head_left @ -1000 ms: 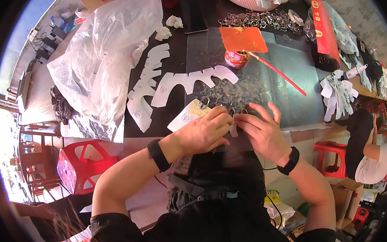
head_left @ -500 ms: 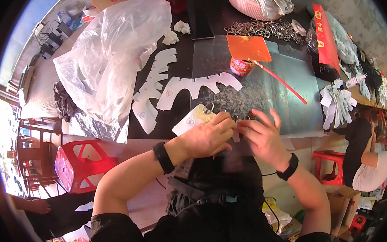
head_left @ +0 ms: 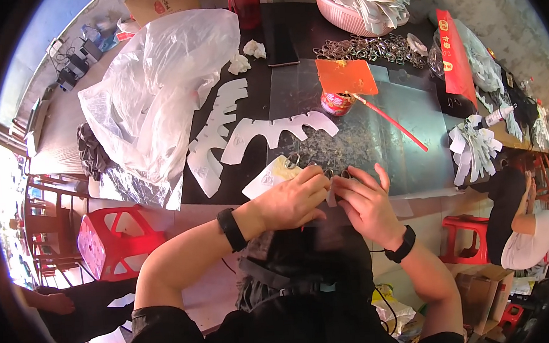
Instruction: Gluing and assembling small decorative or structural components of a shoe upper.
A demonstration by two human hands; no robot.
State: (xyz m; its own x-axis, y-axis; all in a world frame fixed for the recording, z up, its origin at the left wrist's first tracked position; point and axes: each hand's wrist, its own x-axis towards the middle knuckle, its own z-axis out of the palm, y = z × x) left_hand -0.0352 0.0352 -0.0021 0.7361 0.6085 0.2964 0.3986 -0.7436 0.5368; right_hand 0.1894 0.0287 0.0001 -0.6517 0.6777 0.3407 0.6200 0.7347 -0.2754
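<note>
My left hand (head_left: 289,201) and my right hand (head_left: 370,206) meet at the table's near edge. Both are closed, pinching a small white strip (head_left: 331,197). Two metal rings, one of them a dark ring (head_left: 345,174), show at my fingertips; how they join the strip is hidden. Beyond my left hand lies a white piece (head_left: 261,180) smeared with yellow, with a metal ring (head_left: 293,161) at its corner. Farther off are two white cut-out pieces with notched edges, a curved one (head_left: 247,138) and a longer one (head_left: 209,147).
A red cup (head_left: 336,103) stands beneath an orange card (head_left: 346,78), with a red-handled brush (head_left: 397,126) alongside. Behind are a pile of metal rings (head_left: 367,49) and a pink basket (head_left: 347,17) of white strips. A plastic bag (head_left: 150,97) covers the left. A person (head_left: 530,234) sits at right.
The table's contents sit slightly lower in the picture, as the view has tilted a little. My hands stay together at the strip, with only small finger movements.
</note>
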